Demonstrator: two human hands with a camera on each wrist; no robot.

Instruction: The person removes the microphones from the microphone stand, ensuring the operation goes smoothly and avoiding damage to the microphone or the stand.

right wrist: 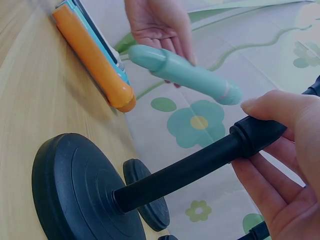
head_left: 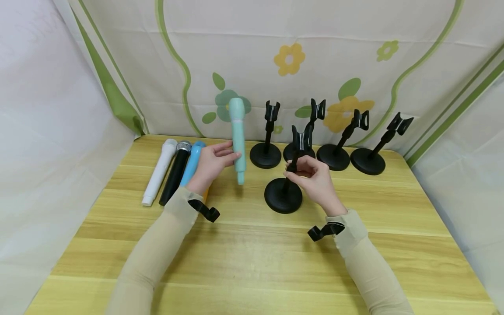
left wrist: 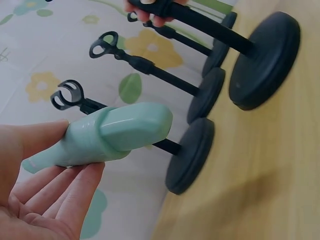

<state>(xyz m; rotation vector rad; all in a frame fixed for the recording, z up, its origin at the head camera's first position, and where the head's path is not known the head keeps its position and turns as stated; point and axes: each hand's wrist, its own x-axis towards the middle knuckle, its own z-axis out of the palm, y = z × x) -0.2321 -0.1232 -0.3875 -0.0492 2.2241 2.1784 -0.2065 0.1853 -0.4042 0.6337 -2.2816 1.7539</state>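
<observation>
My left hand pinches a mint-green microphone between thumb and fingers. The microphone is held up off the table, head upward, its narrow end pointing down. To the right, my right hand grips the stem of a black desktop microphone stand just below its forked clip. In the right wrist view, thumb and fingers wrap the collar of that stand. Whether its round base touches the table is unclear. Apart from the stand, the mint-green microphone hangs in the air beyond it.
Left on the wooden table lie a white microphone, a black one, a blue one and an orange one, mostly hidden by my left arm in the head view. Several black stands line the back edge, before a flowered curtain.
</observation>
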